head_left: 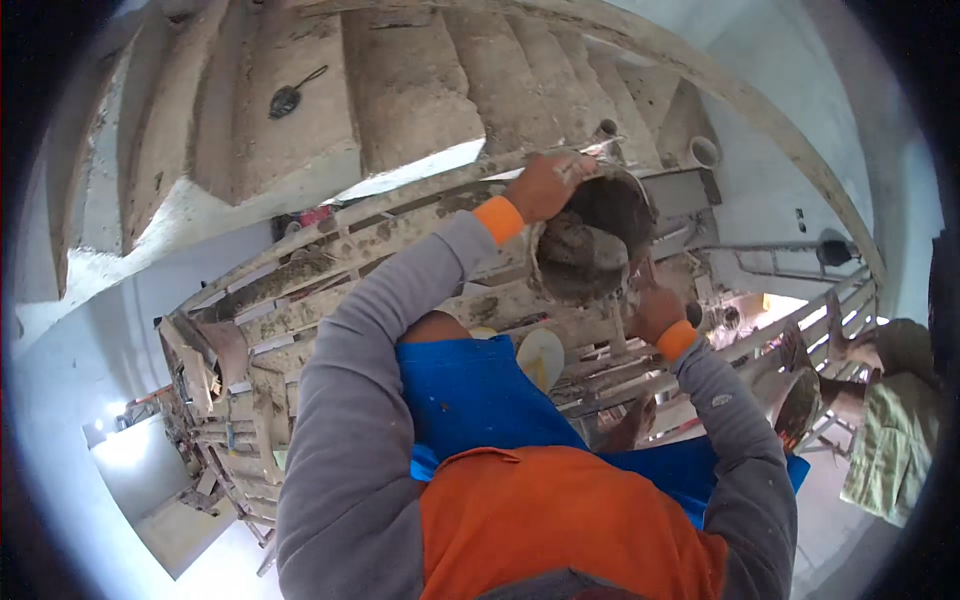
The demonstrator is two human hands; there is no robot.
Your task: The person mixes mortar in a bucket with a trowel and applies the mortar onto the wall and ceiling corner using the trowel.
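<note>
A round bucket [645, 205], dirty with mortar, is tipped so that its mouth faces me. A grey-brown lump of mortar [585, 245] lies inside it. My left hand [550, 187] is closed over the bucket's upper left rim. At the lower right of the rim is my right hand [658, 305], with a finger reaching up against the bucket. Its other fingers are curled, and what they hold is hidden. Under the bucket run rough wooden planks [400, 270], smeared with mortar.
Bare concrete stairs [410, 90] rise at the upper left, with a dark corded object [286, 100] on one step. A curved rail [740, 90] arcs overhead. Another bucket [795, 400] stands at the right, by a person in light trousers [895, 440]. Gaps show between the planks.
</note>
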